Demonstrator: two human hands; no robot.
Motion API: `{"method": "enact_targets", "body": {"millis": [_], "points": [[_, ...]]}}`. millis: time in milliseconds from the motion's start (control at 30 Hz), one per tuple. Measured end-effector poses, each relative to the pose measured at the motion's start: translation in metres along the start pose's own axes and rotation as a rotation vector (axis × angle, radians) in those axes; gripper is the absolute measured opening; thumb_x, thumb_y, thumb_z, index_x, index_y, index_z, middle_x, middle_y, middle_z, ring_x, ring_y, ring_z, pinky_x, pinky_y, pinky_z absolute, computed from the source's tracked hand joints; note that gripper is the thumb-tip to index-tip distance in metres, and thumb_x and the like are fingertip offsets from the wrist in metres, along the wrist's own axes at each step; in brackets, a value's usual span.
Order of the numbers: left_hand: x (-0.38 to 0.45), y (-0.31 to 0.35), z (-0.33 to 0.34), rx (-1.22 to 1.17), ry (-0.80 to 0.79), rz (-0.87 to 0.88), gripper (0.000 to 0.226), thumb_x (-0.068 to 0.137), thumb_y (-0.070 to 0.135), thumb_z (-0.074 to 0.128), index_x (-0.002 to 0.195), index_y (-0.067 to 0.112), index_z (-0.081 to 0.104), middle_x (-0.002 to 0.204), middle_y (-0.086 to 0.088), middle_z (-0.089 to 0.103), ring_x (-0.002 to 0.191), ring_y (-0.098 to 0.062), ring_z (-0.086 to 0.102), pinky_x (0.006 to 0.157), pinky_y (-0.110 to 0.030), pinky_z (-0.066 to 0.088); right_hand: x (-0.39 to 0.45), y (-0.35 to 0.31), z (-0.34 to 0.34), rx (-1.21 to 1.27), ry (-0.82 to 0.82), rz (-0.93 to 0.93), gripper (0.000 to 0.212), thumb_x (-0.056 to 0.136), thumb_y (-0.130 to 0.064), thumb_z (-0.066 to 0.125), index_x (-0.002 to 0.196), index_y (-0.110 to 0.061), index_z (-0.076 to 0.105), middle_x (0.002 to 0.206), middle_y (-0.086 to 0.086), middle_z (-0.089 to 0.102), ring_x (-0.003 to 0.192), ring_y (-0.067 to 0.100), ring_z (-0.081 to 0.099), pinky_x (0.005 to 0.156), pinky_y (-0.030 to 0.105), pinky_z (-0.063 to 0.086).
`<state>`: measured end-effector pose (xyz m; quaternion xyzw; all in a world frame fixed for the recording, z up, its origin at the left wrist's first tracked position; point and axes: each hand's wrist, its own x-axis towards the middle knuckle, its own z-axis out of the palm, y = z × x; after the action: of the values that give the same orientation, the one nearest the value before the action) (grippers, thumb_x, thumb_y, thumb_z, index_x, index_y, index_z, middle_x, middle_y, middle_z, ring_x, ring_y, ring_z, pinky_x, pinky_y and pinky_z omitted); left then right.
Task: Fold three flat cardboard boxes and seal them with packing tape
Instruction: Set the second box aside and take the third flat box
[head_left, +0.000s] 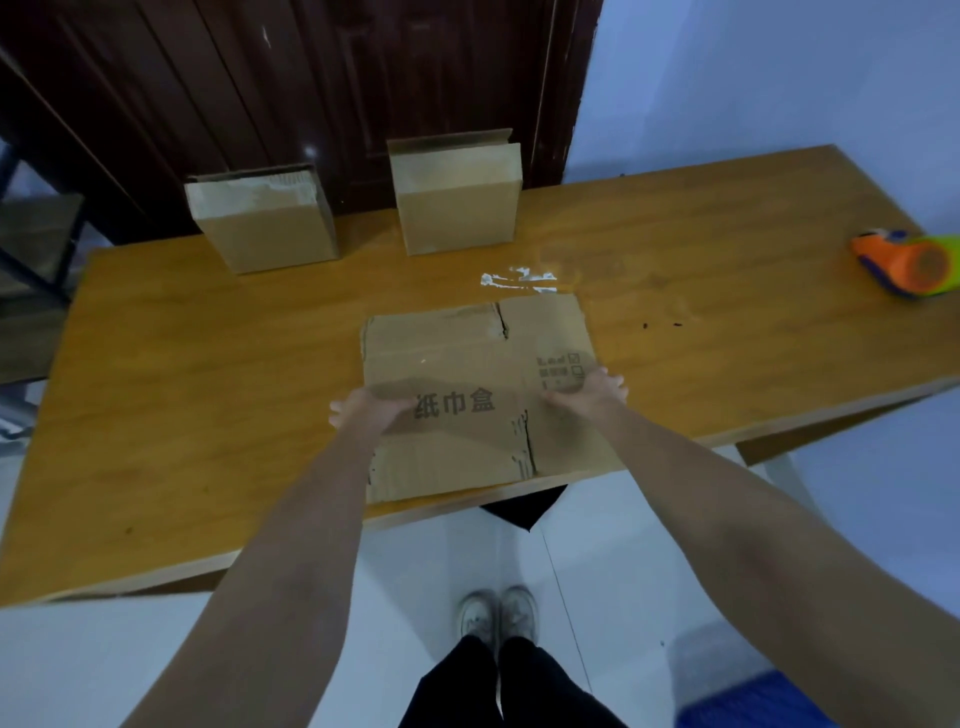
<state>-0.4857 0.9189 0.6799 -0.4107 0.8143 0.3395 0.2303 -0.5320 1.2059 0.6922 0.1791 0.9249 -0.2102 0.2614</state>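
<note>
Cardboard blank (462, 395) lies flat on table (208, 415), near front edge, centre; lower edge slightly overhangs. Printed characters face up, slits visible at top and bottom of one crease.

L hand (371, 410) on blank's left edge, fingers curled over the edge, gripping it. R hand (587, 392) on right side nr the printed symbols, fingers bent round the right edge, gripping too. Both forearms stretched out over the table.

Two boxes already folded, standing upright at back of table: left box (262, 218) w/ tape on top, right box (457, 195) just beside centre, taller-looking. The two are apart, not touching.

Tape dispenser (909, 262), orange/green, at far right of table, well apart from blank. White tape scraps (519, 280) stuck to tabletop just behind blank.
</note>
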Motion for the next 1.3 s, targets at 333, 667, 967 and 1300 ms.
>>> {"method": "enact_targets", "body": {"millis": [333,667,967,1300], "points": [[-0.036,0.046,0.024,0.009,0.100,0.128,0.113,0.065,0.063,0.075,0.142,0.003,0.018,0.140,-0.015,0.027,0.128,-0.036,0.036,0.097,-0.045,0.040,-0.005,0.021,-0.021,0.130,0.003,0.092,0.126,0.057,-0.079,0.066,0.146,-0.008,0.013,0.141,0.018,0.021,0.132,0.037,0.027,0.102,0.049,0.035],[-0.068,0.124,0.057,-0.013,-0.061,0.391,0.108,0.063,0.072,0.069,0.146,0.022,0.021,0.146,-0.016,0.019,0.133,-0.043,0.027,0.103,-0.053,0.034,-0.021,0.075,-0.080,0.339,0.216,0.188,0.126,0.055,-0.089,0.053,0.145,-0.010,0.017,0.143,0.018,0.021,0.136,0.036,0.021,0.104,0.052,0.030],[-0.138,0.185,0.127,0.113,-0.122,0.740,0.094,0.069,0.069,0.067,0.146,0.034,0.027,0.145,-0.015,0.017,0.132,-0.040,0.027,0.102,-0.047,0.034,-0.048,0.180,-0.123,0.497,0.347,0.296,0.127,0.047,-0.089,0.059,0.148,-0.024,0.017,0.143,0.014,0.021,0.136,0.035,0.023,0.108,0.052,0.030],[-0.184,0.266,0.208,0.224,-0.133,0.826,0.097,0.065,0.074,0.065,0.145,0.036,0.026,0.135,-0.013,0.024,0.126,-0.038,0.032,0.097,-0.044,0.037,-0.019,0.273,-0.181,0.588,0.347,0.335,0.135,0.038,-0.090,0.061,0.147,-0.025,0.017,0.141,0.012,0.022,0.135,0.035,0.024,0.108,0.050,0.029]]}}
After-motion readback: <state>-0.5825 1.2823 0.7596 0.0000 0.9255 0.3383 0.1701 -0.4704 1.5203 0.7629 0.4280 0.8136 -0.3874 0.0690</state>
